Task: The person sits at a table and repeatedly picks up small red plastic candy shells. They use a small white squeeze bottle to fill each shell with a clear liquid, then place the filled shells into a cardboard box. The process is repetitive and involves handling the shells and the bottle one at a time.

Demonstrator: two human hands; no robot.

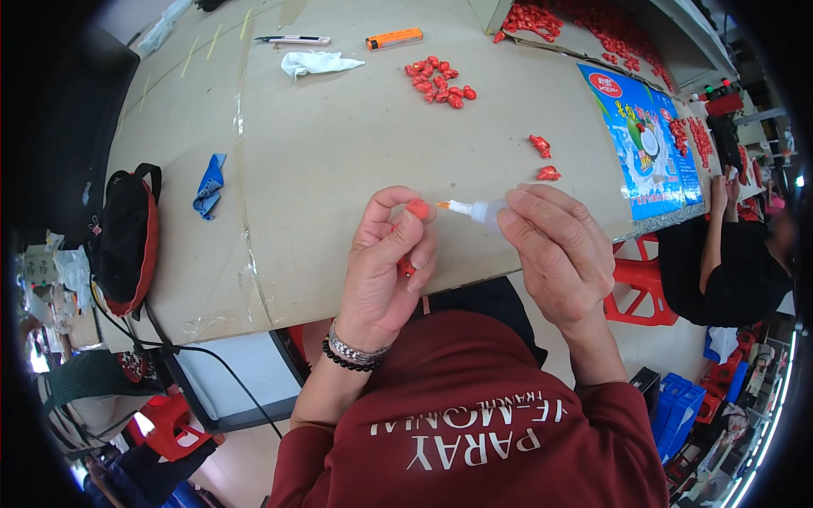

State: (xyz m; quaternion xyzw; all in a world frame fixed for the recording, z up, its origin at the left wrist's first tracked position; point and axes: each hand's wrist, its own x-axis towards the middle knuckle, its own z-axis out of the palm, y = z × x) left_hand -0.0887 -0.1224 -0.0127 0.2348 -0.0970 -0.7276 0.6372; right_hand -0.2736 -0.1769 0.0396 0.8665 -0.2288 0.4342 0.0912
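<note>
Between the thumb and index finger of my left hand (381, 262) is a small red piece (417, 208). A second red piece (406, 267) shows lower down, against the curled fingers of that hand. My right hand (559, 245) grips a small translucent squeeze bottle (484, 213) with a white neck and a thin, amber-coloured tip. The bottle lies nearly level, its tip pointing left, close to the pinched red piece; whether they touch I cannot tell. Beyond my right hand, two knotted red pieces (540, 146) rest on the table. Farther back is a cluster of similar red pieces (440, 82).
On the table (322, 161) lie an orange box (395, 39), a utility knife (293, 40), a crumpled white tissue (320, 63) and a blue scrap (209, 186). A black-and-red bag (127, 241) is at the left edge. A blue printed sheet (648, 140) and red heaps (605, 34) are right; a co-worker (737, 254) sits beyond.
</note>
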